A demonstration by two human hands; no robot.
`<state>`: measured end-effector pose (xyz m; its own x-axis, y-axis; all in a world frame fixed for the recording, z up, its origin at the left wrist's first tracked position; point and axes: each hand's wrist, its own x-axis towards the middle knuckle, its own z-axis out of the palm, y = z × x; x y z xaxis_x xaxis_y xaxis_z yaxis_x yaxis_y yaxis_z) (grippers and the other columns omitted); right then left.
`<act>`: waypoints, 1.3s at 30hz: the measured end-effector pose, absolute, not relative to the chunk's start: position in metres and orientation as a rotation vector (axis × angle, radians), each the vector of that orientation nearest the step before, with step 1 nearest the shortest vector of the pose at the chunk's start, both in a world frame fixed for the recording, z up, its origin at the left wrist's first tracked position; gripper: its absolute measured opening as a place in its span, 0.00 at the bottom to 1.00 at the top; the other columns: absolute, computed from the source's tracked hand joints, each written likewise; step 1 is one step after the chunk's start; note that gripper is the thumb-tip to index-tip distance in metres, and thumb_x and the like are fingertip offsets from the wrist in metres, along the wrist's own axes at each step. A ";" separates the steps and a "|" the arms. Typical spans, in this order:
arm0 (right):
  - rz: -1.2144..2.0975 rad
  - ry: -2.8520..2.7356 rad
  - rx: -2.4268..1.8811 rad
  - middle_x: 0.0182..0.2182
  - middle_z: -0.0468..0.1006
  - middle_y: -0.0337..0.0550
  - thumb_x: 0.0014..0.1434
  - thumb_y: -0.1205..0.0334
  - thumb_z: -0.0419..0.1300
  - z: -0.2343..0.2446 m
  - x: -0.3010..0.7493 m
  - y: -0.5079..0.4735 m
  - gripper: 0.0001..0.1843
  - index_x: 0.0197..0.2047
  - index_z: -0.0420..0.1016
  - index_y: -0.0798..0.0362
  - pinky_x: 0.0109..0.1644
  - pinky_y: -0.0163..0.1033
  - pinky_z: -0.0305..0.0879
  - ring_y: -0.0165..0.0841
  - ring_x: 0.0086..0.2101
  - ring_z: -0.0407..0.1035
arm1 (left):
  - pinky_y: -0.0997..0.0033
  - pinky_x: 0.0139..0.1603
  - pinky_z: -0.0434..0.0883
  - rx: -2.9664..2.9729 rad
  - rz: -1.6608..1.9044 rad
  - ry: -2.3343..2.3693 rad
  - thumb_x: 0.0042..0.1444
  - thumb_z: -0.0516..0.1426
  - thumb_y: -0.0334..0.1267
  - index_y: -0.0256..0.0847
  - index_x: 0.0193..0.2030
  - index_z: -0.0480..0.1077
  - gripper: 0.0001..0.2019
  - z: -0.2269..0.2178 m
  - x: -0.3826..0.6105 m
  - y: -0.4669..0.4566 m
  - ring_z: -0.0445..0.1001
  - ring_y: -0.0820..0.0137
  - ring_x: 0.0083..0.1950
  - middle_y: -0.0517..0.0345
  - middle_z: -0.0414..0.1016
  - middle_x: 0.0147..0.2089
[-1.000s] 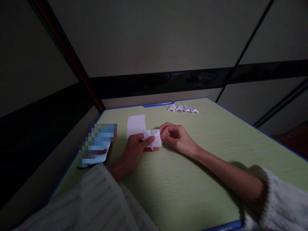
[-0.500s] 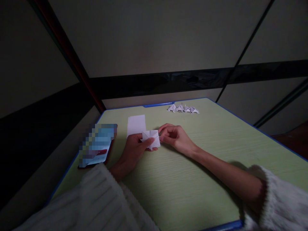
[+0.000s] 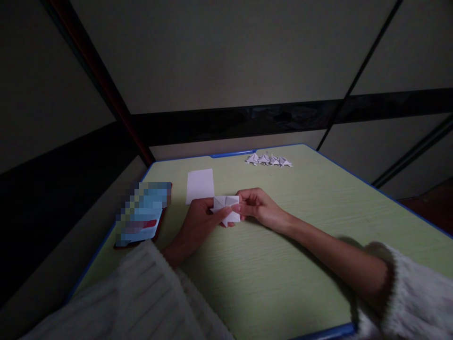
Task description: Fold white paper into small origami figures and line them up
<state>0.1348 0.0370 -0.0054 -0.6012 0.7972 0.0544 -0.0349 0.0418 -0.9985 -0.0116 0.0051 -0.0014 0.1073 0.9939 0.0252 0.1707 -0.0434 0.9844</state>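
A small white folded paper [image 3: 231,202] with crease lines is held up over the table between both hands. My left hand [image 3: 203,219] grips it from the left, thumb across the front and fingers behind. From the right, my right hand [image 3: 260,206] pinches the paper's edge, its thumb lying over the front near the left thumb tip. The fingers behind the paper are mostly hidden. Just beyond my left hand lies a stack of plain white paper [image 3: 200,185].
Several folded paper figures [image 3: 269,160] stand in a row at the far edge of the pale green table [image 3: 283,278], which has a blue rim. A phone [image 3: 146,217] with a lit, partly blurred screen lies at the left. A panelled wall [image 3: 226,61] rises behind.
My right hand has closed its thumb and fingers onto the paper's right side and front. The folded paper has shifted slightly right and toward me.
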 end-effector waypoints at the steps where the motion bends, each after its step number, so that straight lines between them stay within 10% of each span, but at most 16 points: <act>1: 1.630 -1.664 -0.774 0.14 0.62 0.33 0.41 0.54 0.60 -0.006 0.135 0.037 0.17 0.17 0.59 0.57 0.22 0.30 0.47 0.21 0.17 0.54 | 0.79 0.21 0.66 1.400 1.069 1.224 0.42 0.57 0.35 0.35 0.24 0.72 0.05 -0.001 -0.012 0.005 0.71 0.74 0.21 0.60 0.75 0.21; 30: 1.524 -1.801 -0.872 0.14 0.61 0.33 0.45 0.59 0.59 -0.005 0.137 0.037 0.13 0.20 0.61 0.58 0.18 0.29 0.43 0.20 0.16 0.49 | 0.79 0.21 0.63 1.309 1.031 1.124 0.43 0.56 0.34 0.34 0.23 0.70 0.05 -0.003 -0.011 0.008 0.69 0.75 0.20 0.60 0.73 0.19; 39: 1.512 -1.582 -0.607 0.24 0.70 0.37 0.41 0.71 0.61 -0.009 0.137 0.042 0.11 0.31 0.66 0.58 0.27 0.31 0.59 0.23 0.23 0.63 | 0.79 0.21 0.60 1.267 1.069 1.137 0.42 0.55 0.34 0.33 0.19 0.69 0.07 -0.003 -0.012 0.008 0.66 0.77 0.17 0.62 0.69 0.15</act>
<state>0.1372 0.0416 -0.0094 -0.5272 0.8153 0.2397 -0.2028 0.1532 -0.9672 -0.0120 0.0084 -0.0031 0.1412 0.9894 -0.0343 0.0266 0.0309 0.9992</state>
